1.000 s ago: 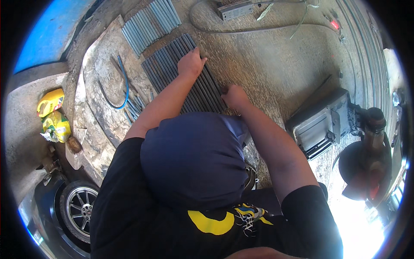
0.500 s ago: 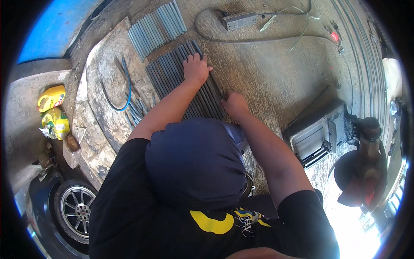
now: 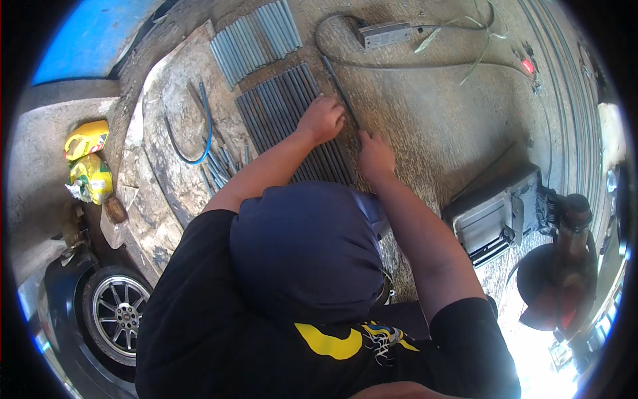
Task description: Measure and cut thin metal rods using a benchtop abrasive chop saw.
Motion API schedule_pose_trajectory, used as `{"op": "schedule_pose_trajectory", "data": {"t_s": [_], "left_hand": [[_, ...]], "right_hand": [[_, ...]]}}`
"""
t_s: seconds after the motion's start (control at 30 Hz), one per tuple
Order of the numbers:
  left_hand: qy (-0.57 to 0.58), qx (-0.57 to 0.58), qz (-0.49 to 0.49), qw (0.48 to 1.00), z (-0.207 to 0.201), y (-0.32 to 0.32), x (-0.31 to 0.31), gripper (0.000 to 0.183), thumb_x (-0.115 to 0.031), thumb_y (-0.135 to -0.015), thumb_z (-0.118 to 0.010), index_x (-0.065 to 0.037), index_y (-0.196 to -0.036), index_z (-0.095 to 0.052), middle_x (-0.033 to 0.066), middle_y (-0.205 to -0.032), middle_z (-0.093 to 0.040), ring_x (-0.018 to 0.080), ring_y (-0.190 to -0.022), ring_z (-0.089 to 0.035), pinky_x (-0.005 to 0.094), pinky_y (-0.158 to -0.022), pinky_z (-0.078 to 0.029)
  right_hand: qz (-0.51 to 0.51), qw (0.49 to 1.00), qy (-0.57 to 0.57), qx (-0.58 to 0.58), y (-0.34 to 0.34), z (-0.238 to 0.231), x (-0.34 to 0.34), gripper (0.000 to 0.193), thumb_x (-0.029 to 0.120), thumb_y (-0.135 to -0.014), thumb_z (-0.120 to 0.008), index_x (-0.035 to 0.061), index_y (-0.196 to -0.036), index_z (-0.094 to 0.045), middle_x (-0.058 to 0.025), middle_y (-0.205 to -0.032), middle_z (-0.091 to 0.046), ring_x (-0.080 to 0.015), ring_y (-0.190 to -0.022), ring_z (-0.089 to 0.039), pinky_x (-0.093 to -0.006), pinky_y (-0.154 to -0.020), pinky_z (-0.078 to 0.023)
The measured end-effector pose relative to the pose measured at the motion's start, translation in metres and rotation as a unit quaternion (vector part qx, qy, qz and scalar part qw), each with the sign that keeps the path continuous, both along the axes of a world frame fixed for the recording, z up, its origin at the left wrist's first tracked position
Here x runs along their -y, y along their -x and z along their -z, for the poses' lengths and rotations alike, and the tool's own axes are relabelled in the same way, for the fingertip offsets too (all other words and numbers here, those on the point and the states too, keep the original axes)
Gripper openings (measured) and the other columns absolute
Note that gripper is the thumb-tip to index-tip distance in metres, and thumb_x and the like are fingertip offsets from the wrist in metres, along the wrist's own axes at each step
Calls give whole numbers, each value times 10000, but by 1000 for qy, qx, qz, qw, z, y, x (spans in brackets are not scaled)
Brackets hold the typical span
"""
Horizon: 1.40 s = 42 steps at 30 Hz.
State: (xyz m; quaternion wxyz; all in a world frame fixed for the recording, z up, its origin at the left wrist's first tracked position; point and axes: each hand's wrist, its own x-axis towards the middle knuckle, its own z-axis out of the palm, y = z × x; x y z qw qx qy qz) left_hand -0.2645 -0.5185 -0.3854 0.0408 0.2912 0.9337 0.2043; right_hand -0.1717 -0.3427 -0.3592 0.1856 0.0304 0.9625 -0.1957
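Observation:
A dark metal rod [image 3: 341, 88] lies slanted just right of a row of similar dark rods [image 3: 266, 110], with a narrow gap between them. My right hand [image 3: 376, 158] is closed around its near end. Over the right part of the row rests my left hand [image 3: 322, 120], its fingers curled in; whether anything is under them is hidden. The near end of the row disappears behind my forearm and the dark blue cloth cap in front of me. Beyond the row lie several lighter grey rods [image 3: 256, 40], side by side.
Left of the row are a blue hose [image 3: 208, 126] and short metal pieces [image 3: 219, 166]. A grey metal box with a cable [image 3: 385, 34] sits far right of the rods. A cut-off saw [image 3: 498, 213] stands at the right, a car wheel [image 3: 119, 316] at lower left.
One dark rod has come away from the row's right edge, moved rightward by my right hand. My left hand has shifted nearer and its fingers have curled. The whole view has shifted slightly.

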Motion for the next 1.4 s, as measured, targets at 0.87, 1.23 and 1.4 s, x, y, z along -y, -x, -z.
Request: {"op": "schedule_pose_trajectory", "data": {"t_s": [0.87, 1.23, 1.4], "left_hand": [[152, -37, 172, 973, -27, 9, 25, 422, -243, -783, -650, -144, -1188, -585, 113, -1223, -494, 330, -1227, -406, 551, -1072, -248], [147, 1, 193, 970, -24, 14, 23, 272, -267, -856, -603, -125, -1088, -588, 122, -1161, -537, 325, -1190, -460, 513, -1121, -253], [171, -1, 210, 963, -19, 18, 29, 279, -271, -859, -604, -116, -1091, -603, 111, -1131, -545, 308, -1172, -474, 498, -1101, -281]], "right_hand": [[-26, 999, -16, 35, 7, -11, -5, 434, 103, -859, -534, 195, -1283, -535, -132, -1184, -610, -327, -1116, -593, -446, -919, -487], [-22, 998, -10, 59, 7, -15, -8, 412, 122, -905, -476, 208, -1305, -520, -113, -1202, -616, -315, -1145, -581, -463, -963, -448], [-24, 999, 2, 31, 6, -9, -10, 458, 117, -838, -539, 184, -1291, -537, -143, -1157, -629, -342, -1079, -615, -456, -913, -488]]}}
